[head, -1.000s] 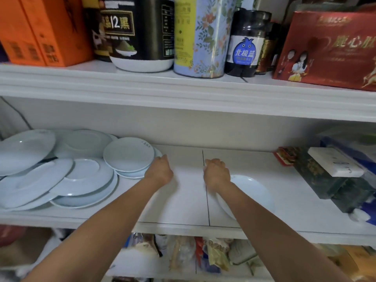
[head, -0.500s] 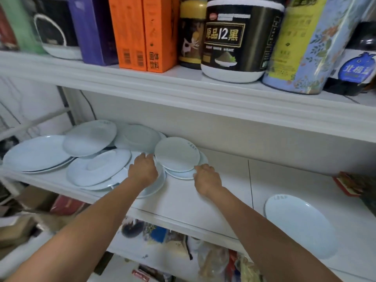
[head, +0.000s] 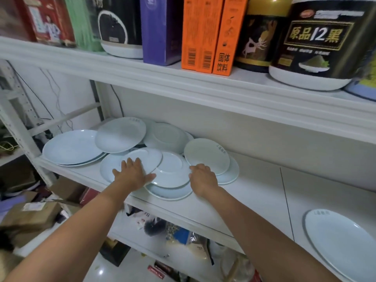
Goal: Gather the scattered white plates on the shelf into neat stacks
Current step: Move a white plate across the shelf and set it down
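Closest to you, a lone plate (head: 341, 245) lies by the front edge of the shelf (head: 254, 190), far towards its right end and well apart from the others. Further in, your left hand (head: 133, 174) lies flat, fingers straight and spread, on a tilted plate (head: 147, 159) near the front edge; it presses and grips nothing. Your right hand (head: 203, 178) sits at the rim of a small plate (head: 207, 154) with its fingers bent down. The tips are hidden, so you cannot tell whether it holds anything. Between your hands an upside-down plate (head: 171, 169) rests on a bottom plate (head: 168, 193). At the shelf's left end lies a large plate (head: 71, 147). Behind it, towards the back edge, two rear plates (head: 120, 135) overlap. Beyond, on the board above, stand orange boxes (head: 205, 33).
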